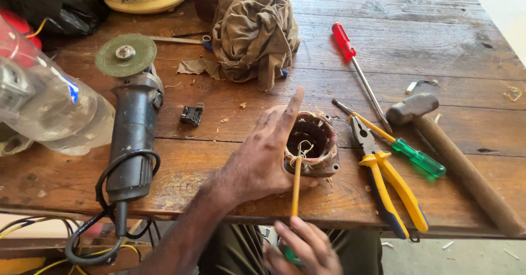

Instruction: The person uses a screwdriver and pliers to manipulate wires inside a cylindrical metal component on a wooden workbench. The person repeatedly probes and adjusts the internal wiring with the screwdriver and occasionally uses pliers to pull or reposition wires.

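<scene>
left hand (262,157): fingers spread, steadying motor stator (312,143) near front edge of wooden worktop (438,50) | right hand (307,247): fingers grasping thin yellow rod (296,184), tip in stator winding | yellow pliers (392,184) just beside

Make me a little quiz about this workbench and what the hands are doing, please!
1. True or false: the left hand rests on the round motor part with copper wire inside.
2. What does the right hand hold? A) the hammer B) a thin yellow stick C) the red screwdriver
3. Which tool lies just right of the motor part?

Key
1. True; the hand steadies it on the wooden table.
2. B; the yellow stick points into the motor part, while the hammer and red screwdriver lie untouched.
3. The yellow-handled pliers, crossed by a green screwdriver.
</scene>
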